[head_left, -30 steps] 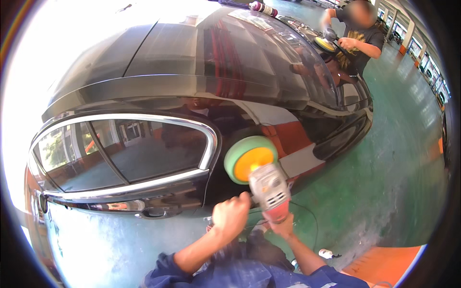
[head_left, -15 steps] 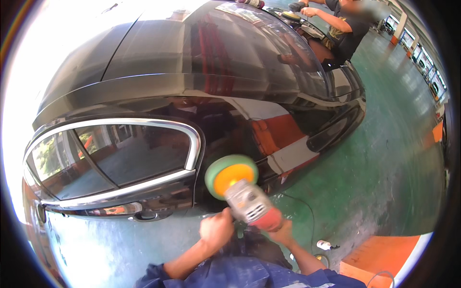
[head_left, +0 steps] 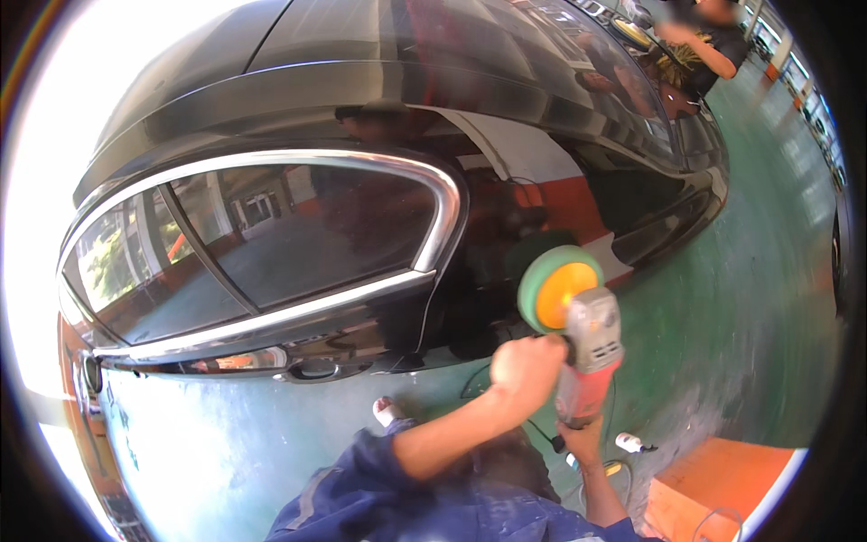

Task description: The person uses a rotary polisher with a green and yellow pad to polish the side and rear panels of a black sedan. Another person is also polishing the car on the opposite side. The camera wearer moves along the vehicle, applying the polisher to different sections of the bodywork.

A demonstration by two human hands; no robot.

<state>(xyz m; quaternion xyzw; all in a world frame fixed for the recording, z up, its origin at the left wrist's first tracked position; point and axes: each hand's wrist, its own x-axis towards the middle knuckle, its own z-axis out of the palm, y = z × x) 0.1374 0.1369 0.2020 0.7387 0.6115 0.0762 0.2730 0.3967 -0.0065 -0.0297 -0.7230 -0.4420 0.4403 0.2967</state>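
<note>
Left hand [head_left: 526, 378] and right hand [head_left: 582, 439], fingers curled around the grey-and-red power polisher [head_left: 591, 357], and I want its round green-and-yellow foam pad [head_left: 558, 291] flat against that glossy black car panel [head_left: 483, 280]!

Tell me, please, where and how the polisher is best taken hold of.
I'd hold the polisher by its red rear with the right hand from the near end, and by the side handle, mostly hidden in the left hand, from the left. Its long body points toward the wearer; the green pad sits at the far end, clear of both hands.
</note>
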